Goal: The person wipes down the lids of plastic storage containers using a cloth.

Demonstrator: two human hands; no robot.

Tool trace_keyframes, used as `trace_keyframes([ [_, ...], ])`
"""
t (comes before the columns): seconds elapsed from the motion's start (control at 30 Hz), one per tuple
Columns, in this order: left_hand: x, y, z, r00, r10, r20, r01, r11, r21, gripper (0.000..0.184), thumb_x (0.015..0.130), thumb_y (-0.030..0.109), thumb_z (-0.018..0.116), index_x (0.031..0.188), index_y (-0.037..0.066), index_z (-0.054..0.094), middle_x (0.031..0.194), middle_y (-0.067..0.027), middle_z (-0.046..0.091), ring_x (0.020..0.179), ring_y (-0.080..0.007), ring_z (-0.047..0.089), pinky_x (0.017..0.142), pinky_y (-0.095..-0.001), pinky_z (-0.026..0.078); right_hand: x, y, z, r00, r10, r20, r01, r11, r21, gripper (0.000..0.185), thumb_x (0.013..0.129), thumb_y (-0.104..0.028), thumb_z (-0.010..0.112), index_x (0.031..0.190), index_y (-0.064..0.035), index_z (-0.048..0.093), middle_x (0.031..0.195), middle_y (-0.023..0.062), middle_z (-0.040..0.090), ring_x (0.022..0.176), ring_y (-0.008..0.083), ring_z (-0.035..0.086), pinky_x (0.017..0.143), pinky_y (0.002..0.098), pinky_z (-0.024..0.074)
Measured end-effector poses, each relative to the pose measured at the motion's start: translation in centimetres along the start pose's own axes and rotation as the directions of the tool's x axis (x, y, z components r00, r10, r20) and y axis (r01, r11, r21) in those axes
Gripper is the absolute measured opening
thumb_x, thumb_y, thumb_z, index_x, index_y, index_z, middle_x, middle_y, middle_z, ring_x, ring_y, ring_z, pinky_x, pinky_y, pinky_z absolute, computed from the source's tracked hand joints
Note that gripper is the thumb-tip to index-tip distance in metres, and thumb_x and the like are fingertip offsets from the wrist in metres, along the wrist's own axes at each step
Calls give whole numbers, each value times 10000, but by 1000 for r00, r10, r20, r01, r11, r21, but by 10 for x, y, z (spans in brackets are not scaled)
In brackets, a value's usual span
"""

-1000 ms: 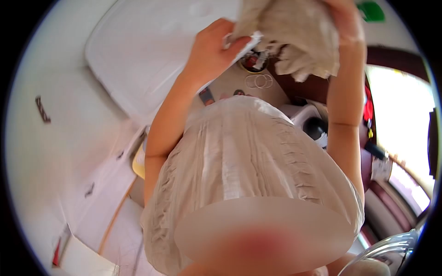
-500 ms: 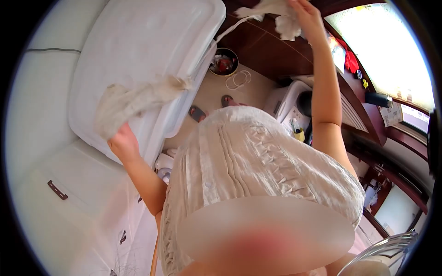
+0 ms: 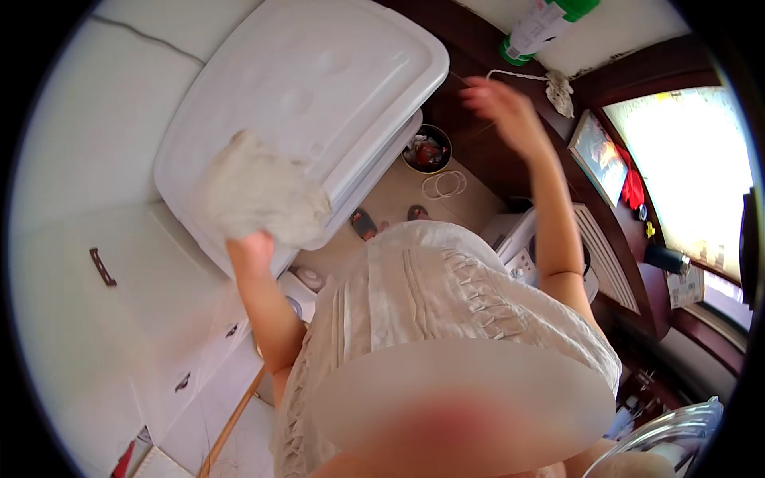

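My left hand is closed around a bunched off-white cloth, blurred by motion. The cloth is over the large white plastic lid; whether it touches the surface I cannot tell. My right hand is raised over the dark wooden furniture, its fingers stretched out and slightly smeared, with nothing seen in them. Just beyond it, on the dark ledge, lies a small crumpled whitish cloth with a thin white cord. A green and white container stands near that cloth.
Below the lid's edge, a round bin with rubbish sits on the floor beside a loop of white cord. By the window are a framed picture, a red cloth and a dark bottle. A wooden stick leans at lower left.
My right hand has let go of the whitish cloth, which now lies on the ledge, and has drawn back. The cloth in my left hand has swung and bunched up. The view has shifted.
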State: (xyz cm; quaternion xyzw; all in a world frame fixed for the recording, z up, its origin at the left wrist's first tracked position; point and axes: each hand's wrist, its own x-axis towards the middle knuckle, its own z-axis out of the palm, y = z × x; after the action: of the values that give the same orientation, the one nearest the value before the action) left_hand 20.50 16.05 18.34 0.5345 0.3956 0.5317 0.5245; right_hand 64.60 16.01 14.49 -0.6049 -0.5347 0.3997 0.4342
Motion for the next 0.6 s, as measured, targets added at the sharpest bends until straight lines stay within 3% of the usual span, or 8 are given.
trace_keyframes([
  [0.1,10,-5,27,997,34,76,-44,990,133,616,1030,372,514,1496,11,338,1470,-131,442,1334,-252,468,1108,-377,392,-14,-38,108,875,89,476,-257,918,301,691,1034,-541,446,1503,-34,404,1360,184,595,1185,276,633,1005,392,504],
  [0.23,11,34,96,945,83,316,-198,915,352,790,888,203,694,1518,6,259,1528,-221,350,1403,-359,389,1164,-419,318,-16,-65,180,767,182,615,-635,355,687,796,1000,-673,368,1527,-77,364,1439,190,509,1209,289,591,1028,409,468],
  [0.27,7,30,104,900,188,392,-336,873,354,701,861,130,696,1461,28,347,1527,-188,378,1394,-348,415,1141,-415,358,-14,-72,181,815,76,574,-573,254,779,754,1009,-636,404,1493,-57,397,1402,164,532,1207,254,580,1025,403,466],
  [0.4,-12,7,108,693,174,700,-603,672,429,577,797,-6,671,1347,63,509,1534,-192,394,1395,-421,394,1125,-507,374,14,-30,167,930,-309,197,55,650,758,503,993,-381,532,1377,-56,516,1316,55,578,1207,211,547,1039,374,450],
  [0.43,-18,2,101,712,154,686,-576,687,443,577,797,-6,671,1347,63,509,1534,-192,394,1395,-421,394,1125,-507,374,20,-35,160,888,-435,149,365,863,349,451,991,-352,528,1334,-59,536,1277,59,593,1159,224,563,1015,372,459],
  [0.5,-28,-6,82,766,183,616,-569,638,519,529,815,-68,636,1312,96,561,1550,-140,394,1416,-392,389,1133,-469,400,39,-50,147,705,-642,301,668,460,-585,351,989,-295,520,1248,-65,577,1198,67,622,1062,249,594,965,369,478],
  [0.57,-36,-11,43,858,145,493,-473,598,647,531,828,-45,646,1332,100,562,1511,-163,433,1422,-372,383,1144,-466,374,60,-42,141,611,-631,478,601,-24,-799,306,988,-267,516,1205,-67,597,1158,71,637,1014,262,610,941,368,487],
  [0.6,-41,-21,19,897,146,417,-422,567,708,513,845,-24,647,1336,97,561,1497,-170,447,1418,-367,386,1147,-465,363,71,-34,139,684,-656,319,633,316,-707,320,996,-262,517,1235,-61,587,1197,78,624,1052,257,599,956,364,478],
])
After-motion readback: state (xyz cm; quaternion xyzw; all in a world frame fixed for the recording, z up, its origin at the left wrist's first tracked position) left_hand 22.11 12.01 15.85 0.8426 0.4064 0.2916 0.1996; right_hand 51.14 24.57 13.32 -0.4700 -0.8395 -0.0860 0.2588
